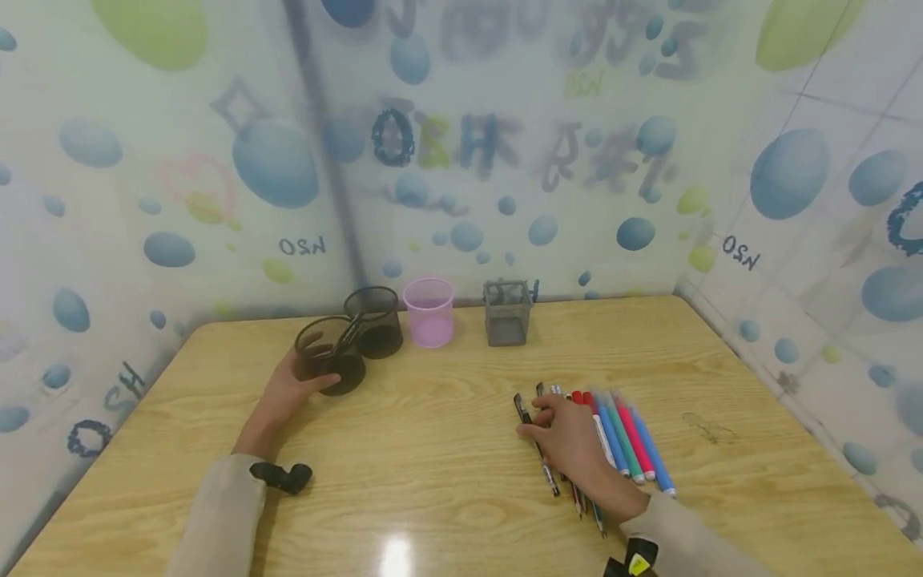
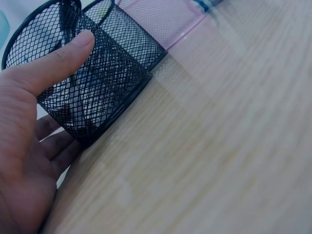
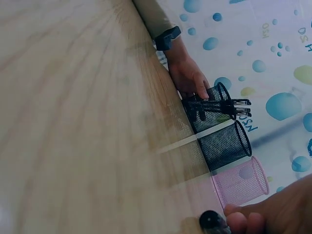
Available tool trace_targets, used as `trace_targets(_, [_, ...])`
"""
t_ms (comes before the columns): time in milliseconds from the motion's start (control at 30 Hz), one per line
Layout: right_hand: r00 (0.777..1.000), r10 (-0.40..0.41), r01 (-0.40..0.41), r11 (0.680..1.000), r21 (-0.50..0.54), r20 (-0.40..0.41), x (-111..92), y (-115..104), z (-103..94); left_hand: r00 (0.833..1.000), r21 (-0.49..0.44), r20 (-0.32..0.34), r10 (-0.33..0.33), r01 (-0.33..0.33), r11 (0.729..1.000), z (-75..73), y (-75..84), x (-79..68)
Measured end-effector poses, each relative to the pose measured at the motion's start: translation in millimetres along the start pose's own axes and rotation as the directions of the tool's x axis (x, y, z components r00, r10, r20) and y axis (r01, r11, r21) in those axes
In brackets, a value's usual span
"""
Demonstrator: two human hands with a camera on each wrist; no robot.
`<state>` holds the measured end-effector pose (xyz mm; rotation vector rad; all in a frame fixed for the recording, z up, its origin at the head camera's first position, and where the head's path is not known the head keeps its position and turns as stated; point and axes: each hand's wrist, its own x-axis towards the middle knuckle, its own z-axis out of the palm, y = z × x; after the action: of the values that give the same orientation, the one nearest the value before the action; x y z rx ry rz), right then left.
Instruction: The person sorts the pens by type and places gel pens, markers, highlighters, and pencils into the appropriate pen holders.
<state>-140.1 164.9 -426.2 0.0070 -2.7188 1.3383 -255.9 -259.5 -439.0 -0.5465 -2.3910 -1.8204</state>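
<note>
At the left, my left hand [image 1: 292, 385] grips a black mesh pen cup [image 2: 105, 83], thumb on the near side and fingers behind. Several black pens [image 3: 214, 106] lean inside this cup. My right hand [image 1: 573, 437] reaches down over a row of pens and markers, its thumb and fingertips right at a black pen [image 1: 546, 465] at the left end of the row. I cannot tell whether the fingers pinch it. In the right wrist view, a dark rounded pen end [image 3: 212, 220] shows beside the curled fingertips [image 3: 238, 222]. The palm hides part of the row.
A second black mesh cup [image 1: 380, 340], a pink mesh cup [image 1: 431, 328] and a square grey mesh holder [image 1: 507, 328] stand along the table's back edge by the wall. Blue, green and pink markers [image 1: 634, 441] lie right of my right hand; pencils [image 1: 598, 517] poke out below it.
</note>
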Motion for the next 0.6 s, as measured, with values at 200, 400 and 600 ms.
trace_targets(200, [1.0, 0.021, -0.02, 0.999, -0.043, 0.022, 3.6, -3.1, 2.3, 1.0, -0.001, 0.002, 0.002, -0.002, 1.0, -0.9, -1.5, 1.1])
trace_targets(400, [0.999, -0.01, 0.014, 0.996, -0.092, 0.044, 8.9, -6.2, 3.3, 1.0, 0.003, -0.011, -0.006, 0.006, 1.0, -0.5, -1.6, 0.9])
trace_targets(600, [0.998, -0.06, 0.062, 0.986, -0.155, 0.018, 12.5, -8.3, 3.6, 1.0, 0.017, -0.003, -0.001, 0.001, 1.0, -0.2, -0.9, 0.2])
